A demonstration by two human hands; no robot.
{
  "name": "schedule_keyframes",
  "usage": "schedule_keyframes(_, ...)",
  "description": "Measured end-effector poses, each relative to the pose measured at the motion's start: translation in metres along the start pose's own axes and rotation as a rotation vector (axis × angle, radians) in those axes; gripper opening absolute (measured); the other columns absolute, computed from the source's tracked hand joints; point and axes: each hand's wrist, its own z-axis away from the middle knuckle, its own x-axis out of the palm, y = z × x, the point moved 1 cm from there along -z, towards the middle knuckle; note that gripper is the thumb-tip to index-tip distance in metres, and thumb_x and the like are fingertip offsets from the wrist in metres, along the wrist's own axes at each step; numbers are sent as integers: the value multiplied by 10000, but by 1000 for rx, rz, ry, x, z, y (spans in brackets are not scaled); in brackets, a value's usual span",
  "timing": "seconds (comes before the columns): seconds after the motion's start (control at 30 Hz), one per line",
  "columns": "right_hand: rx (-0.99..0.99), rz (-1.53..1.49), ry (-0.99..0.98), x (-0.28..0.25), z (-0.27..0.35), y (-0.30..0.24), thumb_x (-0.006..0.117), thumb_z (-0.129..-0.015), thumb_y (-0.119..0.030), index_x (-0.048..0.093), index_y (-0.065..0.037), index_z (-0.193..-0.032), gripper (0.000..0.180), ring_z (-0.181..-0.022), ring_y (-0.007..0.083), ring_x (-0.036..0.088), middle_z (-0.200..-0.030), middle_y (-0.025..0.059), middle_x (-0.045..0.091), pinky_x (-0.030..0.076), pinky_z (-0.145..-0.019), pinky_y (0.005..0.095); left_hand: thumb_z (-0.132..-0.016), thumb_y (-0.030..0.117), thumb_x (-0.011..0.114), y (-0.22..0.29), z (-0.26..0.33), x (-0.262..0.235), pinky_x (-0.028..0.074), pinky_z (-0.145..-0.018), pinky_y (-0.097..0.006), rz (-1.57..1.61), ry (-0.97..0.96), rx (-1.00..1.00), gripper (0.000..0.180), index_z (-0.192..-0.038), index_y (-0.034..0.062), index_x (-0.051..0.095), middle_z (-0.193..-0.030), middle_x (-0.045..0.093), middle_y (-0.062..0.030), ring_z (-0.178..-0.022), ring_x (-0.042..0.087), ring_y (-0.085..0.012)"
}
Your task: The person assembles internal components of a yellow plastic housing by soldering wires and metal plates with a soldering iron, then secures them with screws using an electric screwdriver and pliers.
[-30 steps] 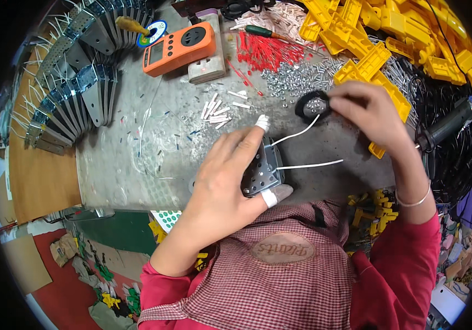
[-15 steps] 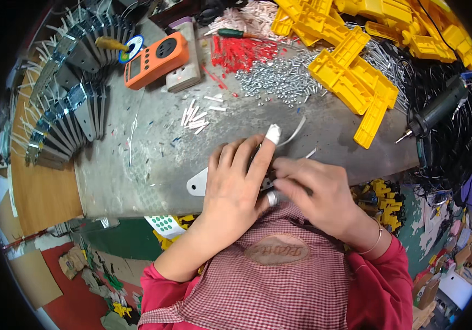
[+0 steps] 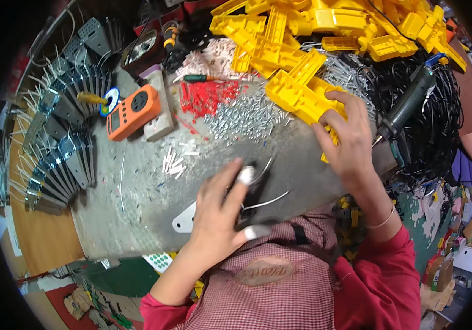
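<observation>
My left hand is spread over a pale metal bracket, whose rounded end with a hole sticks out beside it. White tape wraps its index fingertip and thumb, and motion smears the fingers. Something dark shows between fingers and thumb, its shape mostly hidden. From there a thin white wire runs out to the right. Farther off, my right hand curls its fingers and thumb around the near end of a yellow plastic housing on the pile's edge.
An orange meter stands by a power strip. Behind lie red sleeves, loose screws and more yellow housings. A dark power screwdriver rests beside black cables at right. Rows of wired metal brackets stand left.
My right hand has left my left hand's side and reached forward and right to the yellow housing. My left hand stays over the bracket, thumb farther apart. The whole view has shifted.
</observation>
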Motion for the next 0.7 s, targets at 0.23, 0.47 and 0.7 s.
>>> schedule_keyframes(0.23, -388, -630, -78, -43, -12, -91, 632, -743, -149, 620, -15, -875, 189, -1111, 350, 542, -1140, 200, 570, 461, -937, 464, -724, 137, 741, 14, -19, -43, 391, -1007, -500, -417, 332, -22, 660, -1330, 24, 507, -1347, 490, -227, -1203, 493, -403)
schedule_keyframes(0.47, 92, -56, -114, -10, -79, 73, 659, -792, -132, 656, -30, -971, 205, -826, 302, 649, -934, 153, 664, 518, -769, 371, -801, 350, 734, -22, 21, -42, 538, -765, -394, 565, 798, -533, 579, -1208, -9, 533, -1136, 597, -146, -979, 629, -269)
schedule_keyframes(0.7, 54, 276, -461, 47, -92, 105, 628, -730, -98, 623, -30, -955, 236, -912, 363, 625, -999, 155, 632, 507, -818, 444, -806, 494, 704, -18, 21, -44, 522, -747, -373, 923, 772, -613, 711, -1267, 5, 471, -1135, 580, -120, -1026, 594, -221)
